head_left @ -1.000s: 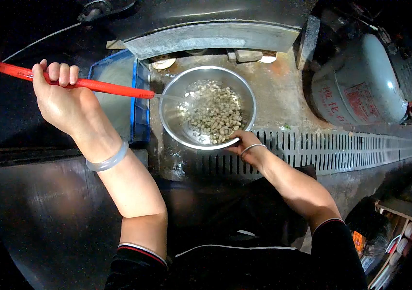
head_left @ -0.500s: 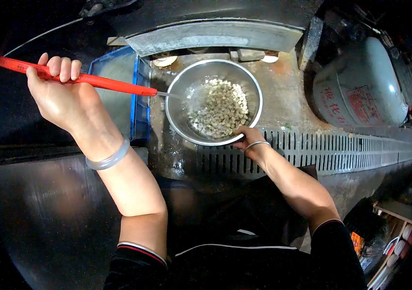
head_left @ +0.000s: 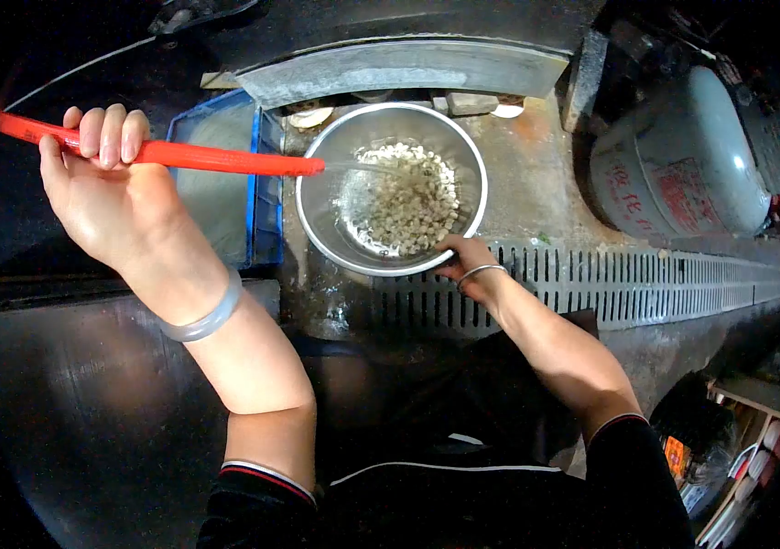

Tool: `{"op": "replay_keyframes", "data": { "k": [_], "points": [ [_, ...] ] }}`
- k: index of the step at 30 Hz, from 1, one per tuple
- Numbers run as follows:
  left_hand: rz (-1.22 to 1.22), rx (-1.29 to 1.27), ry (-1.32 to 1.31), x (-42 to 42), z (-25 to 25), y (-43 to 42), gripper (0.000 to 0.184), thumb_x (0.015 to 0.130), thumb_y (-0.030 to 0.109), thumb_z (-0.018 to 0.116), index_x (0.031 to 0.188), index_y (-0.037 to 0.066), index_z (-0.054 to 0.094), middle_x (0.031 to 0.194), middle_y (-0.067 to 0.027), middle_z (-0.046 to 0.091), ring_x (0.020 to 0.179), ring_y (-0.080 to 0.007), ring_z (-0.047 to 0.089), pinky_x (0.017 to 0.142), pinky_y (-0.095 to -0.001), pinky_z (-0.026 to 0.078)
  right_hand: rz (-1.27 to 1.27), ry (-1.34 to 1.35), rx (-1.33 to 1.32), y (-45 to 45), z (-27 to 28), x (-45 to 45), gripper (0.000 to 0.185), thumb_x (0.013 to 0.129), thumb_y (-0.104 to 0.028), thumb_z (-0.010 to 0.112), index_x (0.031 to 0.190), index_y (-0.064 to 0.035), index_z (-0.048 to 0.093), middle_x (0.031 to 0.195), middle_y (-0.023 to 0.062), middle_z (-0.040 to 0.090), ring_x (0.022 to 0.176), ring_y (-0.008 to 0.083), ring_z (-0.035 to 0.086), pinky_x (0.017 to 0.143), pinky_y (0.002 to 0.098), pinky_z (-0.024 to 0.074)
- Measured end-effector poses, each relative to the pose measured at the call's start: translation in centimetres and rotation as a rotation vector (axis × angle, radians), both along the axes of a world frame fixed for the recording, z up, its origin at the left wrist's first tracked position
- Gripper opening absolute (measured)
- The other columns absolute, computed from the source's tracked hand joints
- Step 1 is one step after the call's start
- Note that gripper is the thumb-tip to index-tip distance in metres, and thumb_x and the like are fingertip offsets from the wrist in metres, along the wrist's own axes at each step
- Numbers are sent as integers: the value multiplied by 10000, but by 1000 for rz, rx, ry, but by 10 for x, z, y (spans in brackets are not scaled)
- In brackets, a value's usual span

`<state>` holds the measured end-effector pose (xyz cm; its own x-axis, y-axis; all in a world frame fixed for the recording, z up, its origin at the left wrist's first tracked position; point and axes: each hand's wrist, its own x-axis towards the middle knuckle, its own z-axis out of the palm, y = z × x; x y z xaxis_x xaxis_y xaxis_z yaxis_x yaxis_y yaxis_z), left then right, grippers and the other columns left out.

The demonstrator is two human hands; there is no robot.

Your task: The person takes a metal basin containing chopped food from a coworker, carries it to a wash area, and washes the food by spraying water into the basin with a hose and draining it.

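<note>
So there's one bracelet per wrist, two total: a pale one [head_left: 205, 312] and a slim metal one [head_left: 482, 272]. Left hand [head_left: 115, 197], left of the steel bowl [head_left: 390, 126], has its fingers wrapped round one red hose [head_left: 225, 159]. That hose cuts across the bowl's left rim, spilling water [head_left: 358, 167] inside. Right hand [head_left: 469, 263] is pinching the bowl's near-right rim, hiding a bit of it. One slotted drain cover [head_left: 619, 284] runs off to the bowl's right. Inside the bowl: loads of small pale chunks [head_left: 413, 206], too many to count. One blue crate [head_left: 268, 192] sits left of it, partly blocked by hose and hand. One gas cylinder [head_left: 683, 156] stands well right of the bowl, and one metal panel [head_left: 399, 73] is beyond it.
</note>
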<state>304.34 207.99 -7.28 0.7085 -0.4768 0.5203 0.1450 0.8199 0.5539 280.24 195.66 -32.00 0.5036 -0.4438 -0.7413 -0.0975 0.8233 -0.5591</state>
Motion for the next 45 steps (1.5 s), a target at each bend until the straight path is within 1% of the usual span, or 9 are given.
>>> {"op": "replay_keyframes", "data": {
  "k": [4,7,11,13,16,19,22,32,45],
  "points": [
    [-59,11,-1,-1,3,3,225,866,200,348,783,4,421,557,-14,309,485,-106,291,443,-237,268,19,-30,-2,0,-1,0,132,723,-30,490,830,49,487,772,124,553,661,212,578,533,294,528],
    [-92,28,10,-1,5,5,225,870,192,342,789,-3,423,560,-16,303,489,-106,285,450,-238,268,14,-26,-4,1,-8,1,106,712,-71,531,781,7,508,721,78,528,643,178,539,520,300,510],
    [-185,70,50,1,11,13,221,874,172,331,798,-14,424,573,-20,307,500,-107,287,462,-235,269,13,-48,-22,2,-7,2,97,711,-71,527,771,0,498,697,70,515,629,179,533,512,305,509],
    [-170,79,41,-2,12,14,217,873,167,333,800,-17,424,571,-19,305,499,-107,285,461,-236,268,3,-48,-16,2,-8,1,98,710,-68,524,775,0,494,699,72,517,632,180,535,508,308,509],
    [-147,91,34,-3,13,14,213,871,163,340,801,-20,425,570,-19,302,499,-106,282,460,-237,266,27,-80,-16,0,-7,0,151,727,-13,472,857,62,456,801,134,533,688,220,570,577,314,535],
    [-128,103,9,-1,13,15,213,867,164,351,797,-21,428,570,-19,300,497,-105,279,455,-234,260,2,-58,12,1,-2,1,165,722,-15,477,866,62,453,801,135,532,693,225,568,589,317,535],
    [-83,131,-8,-1,13,14,218,864,170,359,797,-23,435,569,-16,299,492,-102,273,444,-230,253,-39,-16,14,1,-4,1,114,707,-55,524,769,35,494,700,106,521,642,208,538,532,342,519],
    [110,172,-126,0,9,9,248,873,199,343,811,-21,440,576,-14,308,480,-91,268,426,-221,240,-23,-3,-51,-4,-9,-3,124,702,-48,528,779,45,499,697,111,530,624,215,549,506,350,519],
    [73,169,-103,5,7,7,248,874,201,336,814,-19,435,576,-17,314,474,-94,278,418,-224,256,-8,66,-50,-3,-1,-4,146,691,-25,518,806,56,475,709,113,531,620,223,564,534,326,532]
  ]
}}
